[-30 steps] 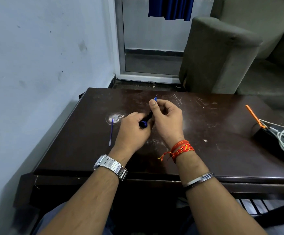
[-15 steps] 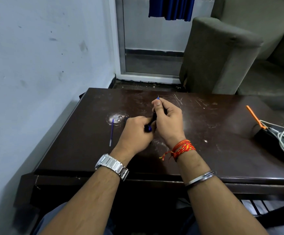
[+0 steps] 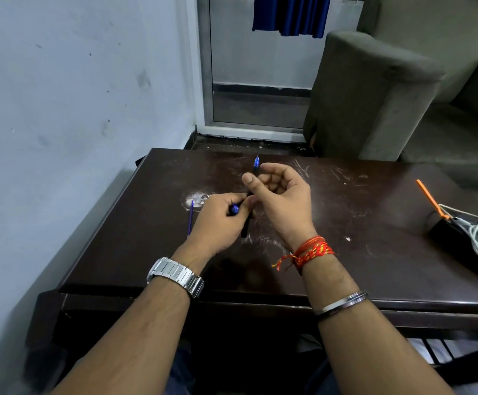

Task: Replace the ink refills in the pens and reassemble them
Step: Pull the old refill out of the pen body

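Right hand (image 3: 282,195) has lifted the pen (image 3: 255,169) higher at frame centre; left hand (image 3: 222,218) still grips its blue-capped end (image 3: 234,209)

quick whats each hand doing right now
Left hand: closed on the blue pen cap.
Right hand: closed on the pen, tip up.

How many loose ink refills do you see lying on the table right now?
1. A thin blue refill lies on the table, left of the left hand. Others may be hidden under the hands.
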A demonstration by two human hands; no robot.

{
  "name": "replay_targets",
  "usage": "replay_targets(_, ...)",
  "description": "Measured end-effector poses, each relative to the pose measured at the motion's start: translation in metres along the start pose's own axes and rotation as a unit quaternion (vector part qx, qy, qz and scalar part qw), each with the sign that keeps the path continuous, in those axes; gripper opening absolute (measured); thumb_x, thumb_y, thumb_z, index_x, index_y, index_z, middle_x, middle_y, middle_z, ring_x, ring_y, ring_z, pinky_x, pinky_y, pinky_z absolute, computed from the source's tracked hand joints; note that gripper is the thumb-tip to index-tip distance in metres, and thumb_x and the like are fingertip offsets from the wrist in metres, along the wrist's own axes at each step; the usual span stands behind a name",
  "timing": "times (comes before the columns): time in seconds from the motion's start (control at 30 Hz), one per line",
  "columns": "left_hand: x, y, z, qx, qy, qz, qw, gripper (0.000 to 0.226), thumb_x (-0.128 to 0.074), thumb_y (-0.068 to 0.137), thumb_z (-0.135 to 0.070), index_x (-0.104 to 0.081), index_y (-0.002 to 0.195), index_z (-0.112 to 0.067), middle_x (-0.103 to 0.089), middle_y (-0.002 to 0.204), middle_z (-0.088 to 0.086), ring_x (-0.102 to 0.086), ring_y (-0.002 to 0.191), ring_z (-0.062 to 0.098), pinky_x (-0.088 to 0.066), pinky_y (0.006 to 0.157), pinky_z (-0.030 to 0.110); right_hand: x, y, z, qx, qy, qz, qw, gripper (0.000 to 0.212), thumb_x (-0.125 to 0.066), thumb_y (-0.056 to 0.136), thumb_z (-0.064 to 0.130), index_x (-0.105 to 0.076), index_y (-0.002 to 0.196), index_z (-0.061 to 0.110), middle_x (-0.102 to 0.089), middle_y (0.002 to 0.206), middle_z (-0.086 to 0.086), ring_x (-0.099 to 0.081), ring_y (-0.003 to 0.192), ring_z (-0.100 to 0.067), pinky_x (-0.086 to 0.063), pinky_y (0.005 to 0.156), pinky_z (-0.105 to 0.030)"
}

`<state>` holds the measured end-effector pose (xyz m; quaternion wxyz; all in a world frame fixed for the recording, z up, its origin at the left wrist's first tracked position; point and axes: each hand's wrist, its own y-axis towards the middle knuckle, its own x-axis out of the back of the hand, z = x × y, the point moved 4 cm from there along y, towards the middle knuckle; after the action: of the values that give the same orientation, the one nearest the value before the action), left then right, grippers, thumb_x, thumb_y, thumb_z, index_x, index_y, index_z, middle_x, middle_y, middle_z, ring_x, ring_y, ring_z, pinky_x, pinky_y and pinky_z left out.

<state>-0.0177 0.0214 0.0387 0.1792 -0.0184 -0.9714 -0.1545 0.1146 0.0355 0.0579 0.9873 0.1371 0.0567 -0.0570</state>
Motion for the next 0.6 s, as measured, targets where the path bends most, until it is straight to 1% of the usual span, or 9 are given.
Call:
replay_targets(0.1,-0.0042,-0.0013,-0.0007,-0.010,0.015,0.011,1.000,0.028,-0.057,0.100,-0.024,-0.073,0.078,-0.022,-0.071,0.068,0.011,-0.061,0.061,0.012,-0.049,0.059,0.034,0.0012,0.0001,0.0007,0.019,-0.032,-0.008,0.999,0.015,-0.078,0.084,0.014,-0.068,0.093,0.022,-0.071,0.082,0.002,-0.066,0.069,-0.004,-0.055,0.055,-0.020)
replay_targets(0.17,-0.0059,-0.0022,-0.0013,-0.006,0.013,0.015,1.000,0.027,-0.057,0.100,-0.023,-0.074,0.079,-0.022,-0.068,0.063,0.005,-0.056,0.057,0.006,-0.044,0.054,0.026,0.0005,0.0000,0.0012,0.018,-0.035,-0.001,0.999,0.016,-0.068,0.092,0.011,-0.069,0.094,0.028,-0.072,0.079,0.007,-0.064,0.066,-0.002,-0.056,0.057,-0.022)
replay_targets(0.23,-0.0063,-0.0022,-0.0028,-0.002,0.009,0.016,1.000,0.027,-0.057,0.101,-0.022,-0.073,0.080,-0.025,-0.067,0.060,-0.004,-0.054,0.055,0.002,-0.042,0.053,0.019,-0.0013,0.0006,0.0005,-0.001,-0.006,0.009,1.000,0.024,-0.058,0.098,0.009,-0.068,0.099,0.031,-0.075,0.082,0.007,-0.061,0.062,-0.003,-0.053,0.056,-0.024)
replay_targets(0.27,-0.0063,-0.0027,-0.0037,-0.001,0.008,0.017,1.000,0.027,-0.057,0.101,-0.022,-0.073,0.080,-0.025,-0.067,0.060,-0.008,-0.055,0.054,0.001,-0.041,0.053,0.017,-0.0022,0.0001,0.0010,-0.006,0.006,0.011,1.000,0.022,-0.057,0.098,0.011,-0.068,0.102,0.030,-0.075,0.085,0.008,-0.061,0.062,-0.002,-0.053,0.057,-0.024)
replay_targets(0.33,-0.0070,-0.0033,-0.0029,0.005,0.006,0.019,1.000,0.025,-0.057,0.100,-0.023,-0.076,0.084,-0.019,-0.072,0.066,-0.004,-0.062,0.058,0.010,-0.046,0.055,0.024,-0.0012,0.0000,0.0016,0.007,-0.011,-0.005,1.000,0.015,-0.066,0.094,0.020,-0.067,0.108,0.025,-0.073,0.092,0.007,-0.064,0.075,-0.003,-0.057,0.067,-0.028)
replay_targets(0.37,-0.0070,-0.0033,-0.0022,0.009,0.009,0.020,1.000,0.024,-0.057,0.100,-0.023,-0.077,0.088,-0.015,-0.074,0.070,0.004,-0.065,0.061,0.017,-0.050,0.058,0.031,0.0005,0.0000,0.0009,0.019,-0.040,-0.015,0.999,0.022,-0.073,0.089,0.023,-0.066,0.110,0.024,-0.070,0.093,0.005,-0.064,0.080,-0.006,-0.058,0.072,-0.031)
replay_targets(0.43,-0.0074,-0.0034,-0.0014,0.013,0.015,0.020,1.000,0.024,-0.058,0.100,-0.023,-0.076,0.089,-0.012,-0.071,0.069,0.012,-0.063,0.059,0.023,-0.050,0.057,0.035,0.0025,-0.0004,0.0009,0.030,-0.075,-0.026,0.996,0.028,-0.077,0.085,0.019,-0.066,0.110,0.022,-0.066,0.089,0.001,-0.062,0.081,-0.009,-0.058,0.077,-0.035)
replay_targets(0.53,-0.0077,-0.0027,-0.0017,0.012,0.014,0.021,1.000,0.026,-0.058,0.100,-0.025,-0.076,0.086,-0.014,-0.070,0.065,0.002,-0.060,0.057,0.011,-0.047,0.055,0.031,0.0011,0.0009,0.0000,0.008,-0.021,-0.007,1.000,0.026,-0.064,0.092,0.009,-0.063,0.114,0.024,-0.074,0.093,-0.002,-0.069,0.086,-0.012,-0.058,0.070,-0.037)
replay_targets(0.6,-0.0082,-0.0026,-0.0014,0.015,0.009,0.024,1.000,0.026,-0.057,0.101,-0.026,-0.077,0.088,-0.014,-0.074,0.074,0.006,-0.068,0.068,0.017,-0.054,0.064,0.039,0.0000,0.0015,-0.0006,-0.008,0.027,0.005,1.000,0.027,-0.059,0.094,0.009,-0.061,0.118,0.022,-0.076,0.096,0.001,-0.069,0.087,-0.009,-0.056,0.061,-0.028)
